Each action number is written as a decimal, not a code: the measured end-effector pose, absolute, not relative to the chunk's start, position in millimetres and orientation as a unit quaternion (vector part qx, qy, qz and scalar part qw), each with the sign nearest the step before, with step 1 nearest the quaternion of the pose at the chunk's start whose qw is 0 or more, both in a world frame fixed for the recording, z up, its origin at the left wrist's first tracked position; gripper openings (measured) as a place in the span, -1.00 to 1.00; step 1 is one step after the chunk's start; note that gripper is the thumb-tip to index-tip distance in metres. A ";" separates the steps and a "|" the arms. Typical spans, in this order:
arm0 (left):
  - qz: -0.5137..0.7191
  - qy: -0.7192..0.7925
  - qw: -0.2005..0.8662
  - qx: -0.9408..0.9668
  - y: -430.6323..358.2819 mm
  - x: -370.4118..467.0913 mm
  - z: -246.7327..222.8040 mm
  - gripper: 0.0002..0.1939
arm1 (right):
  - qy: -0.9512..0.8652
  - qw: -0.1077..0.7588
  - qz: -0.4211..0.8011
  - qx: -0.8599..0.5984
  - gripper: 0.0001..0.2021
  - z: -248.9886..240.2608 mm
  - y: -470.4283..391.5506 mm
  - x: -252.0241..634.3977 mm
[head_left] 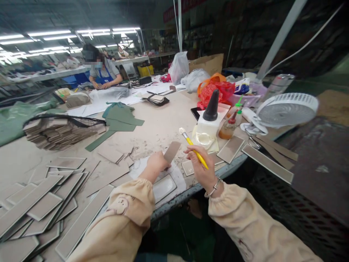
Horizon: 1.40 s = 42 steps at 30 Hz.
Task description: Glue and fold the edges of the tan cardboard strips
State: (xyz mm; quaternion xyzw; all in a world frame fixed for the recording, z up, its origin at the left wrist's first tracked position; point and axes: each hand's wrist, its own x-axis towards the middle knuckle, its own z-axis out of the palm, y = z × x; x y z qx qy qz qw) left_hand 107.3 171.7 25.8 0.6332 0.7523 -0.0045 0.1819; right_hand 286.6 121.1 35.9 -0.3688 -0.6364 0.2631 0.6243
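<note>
Between the fingers of my left hand (157, 164) is a small brown flat strip (172, 151), angled up and to the right. Under that hand lies a white sheet (178, 177) with a pale rounded-corner panel (164, 186) on it. My right hand (201, 165) grips a yellow-handled brush (196, 151), its pale bristles pointing up and left. Just beyond the brush sits a white glue container (208, 125) with a yellowish, crusted opening and a dark cone (212, 105) on top. Brown panels with pale edges (231, 148) lie right of my right hand.
Many pale-edged panels (45, 205) are heaped at the left. Behind them are a strapped bundle of strips (58, 133) and green pieces (120, 116). Bottles (228, 127) and a white fan (287, 109) stand at the right. A co-worker (105, 74) works across the table.
</note>
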 end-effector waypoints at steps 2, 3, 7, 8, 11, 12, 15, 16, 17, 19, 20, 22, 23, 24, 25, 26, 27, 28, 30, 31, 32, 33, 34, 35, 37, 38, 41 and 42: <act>0.023 0.754 0.212 0.622 174.0 100.6 24.7 -0.67 | -0.646 0.621 0.247 -0.368 -0.81 34.6 123.1 287.2; 0.043 0.750 0.230 0.619 173.6 97.0 24.6 -0.73 | -0.649 0.621 0.239 -0.369 -0.81 34.1 124.4 287.9; 0.133 0.720 0.304 0.609 156.0 80.5 33.4 -0.76 | -0.660 0.612 0.202 -0.386 -0.83 33.3 131.4 292.2; 0.166 0.708 0.338 0.598 147.7 75.2 38.7 -0.74 | -0.660 0.609 0.195 -0.395 -0.83 33.1 132.9 292.8; 0.283 0.644 0.486 0.519 116.9 56.1 59.3 -0.69 | -0.654 0.599 0.215 -0.409 -0.84 31.7 135.3 290.2; 0.310 0.621 0.529 0.487 105.7 49.3 65.9 -0.67 | -0.652 0.595 0.235 -0.406 -0.82 30.9 135.0 287.8; 0.322 0.606 0.582 0.436 72.7 32.3 78.8 -0.66 | -0.655 0.572 0.302 -0.390 -0.77 28.5 129.8 277.5; 0.319 0.607 0.589 0.428 62.6 28.2 80.4 -0.66 | -0.660 0.560 0.319 -0.386 -0.76 27.7 126.8 273.8; 0.318 0.606 0.594 0.422 53.1 25.0 80.8 -0.67 | -0.666 0.548 0.331 -0.384 -0.76 27.0 123.4 270.2; 0.322 0.604 0.598 0.417 36.0 19.7 79.7 -0.68 | -0.675 0.524 0.341 -0.391 -0.78 25.1 116.0 263.1; 0.326 0.604 0.594 0.419 28.6 17.1 78.6 -0.68 | -0.676 0.516 0.343 -0.398 -0.78 23.8 112.4 259.7; 0.335 0.612 0.580 0.420 15.7 10.4 75.6 -0.68 | -0.668 0.508 0.347 -0.418 -0.77 20.6 106.0 252.9; 0.341 0.616 0.575 0.416 10.2 6.0 73.4 -0.66 | -0.663 0.504 0.351 -0.427 -0.77 18.5 103.3 249.4; 0.347 0.621 0.572 0.409 5.4 0.8 70.4 -0.65 | -0.659 0.501 0.360 -0.431 -0.76 16.2 100.9 246.0; 0.352 0.626 0.568 0.402 1.4 -4.9 66.2 -0.64 | -0.654 0.498 0.373 -0.431 -0.75 13.5 98.9 242.7; 0.357 0.635 0.559 0.396 -1.9 -11.0 60.9 -0.63 | -0.647 0.496 0.387 -0.430 -0.74 10.6 97.3 239.7; 0.359 0.651 0.540 0.394 -4.4 -17.3 54.5 -0.63 | -0.641 0.495 0.400 -0.429 -0.73 7.6 96.2 236.9; 0.356 0.672 0.512 0.398 -6.2 -23.4 47.5 -0.64 | -0.637 0.492 0.409 -0.429 -0.73 4.4 95.6 234.7; 0.334 0.719 0.445 0.416 -8.3 -33.6 33.6 -0.67 | -0.637 0.485 0.413 -0.434 -0.72 -1.9 95.5 231.9; 0.315 0.736 0.418 0.430 -9.1 -37.4 28.0 -0.69 | -0.641 0.480 0.411 -0.437 -0.72 -4.8 95.9 231.5; 0.289 0.746 0.396 0.450 -10.1 -40.0 23.8 -0.72 | -0.644 0.473 0.410 -0.440 -0.72 -7.4 96.5 231.6; 0.258 0.752 0.378 0.474 -11.2 -41.5 21.2 -0.74 | -0.646 0.465 0.412 -0.444 -0.72 -9.5 97.0 232.0; 0.224 0.754 0.360 0.501 -12.5 -42.2 20.1 -0.76 | -0.646 0.458 0.414 -0.448 -0.71 -10.9 97.5 232.7; 0.190 0.753 0.342 0.529 -14.0 -42.0 20.1 -0.78 | -0.647 0.453 0.414 -0.453 -0.71 -11.5 97.9 233.3; 0.136 0.741 0.313 0.579 -16.7 -40.0 21.6 -0.85 | -0.649 0.448 0.408 -0.460 -0.70 -10.4 98.2 234.1; 0.121 0.734 0.302 0.596 -17.7 -38.6 22.1 -0.86 | -0.651 0.449 0.402 -0.462 -0.70 -8.8 98.2 234.2; 0.103 0.723 0.271 0.627 -18.8 -34.9 21.6 -0.76 | -0.656 0.441 0.390 -0.472 -0.70 -4.0 97.6 233.6; 0.099 0.725 0.262 0.629 -18.8 -34.0 21.2 -0.73 | -0.657 0.436 0.390 -0.476 -0.70 -3.3 97.4 233.6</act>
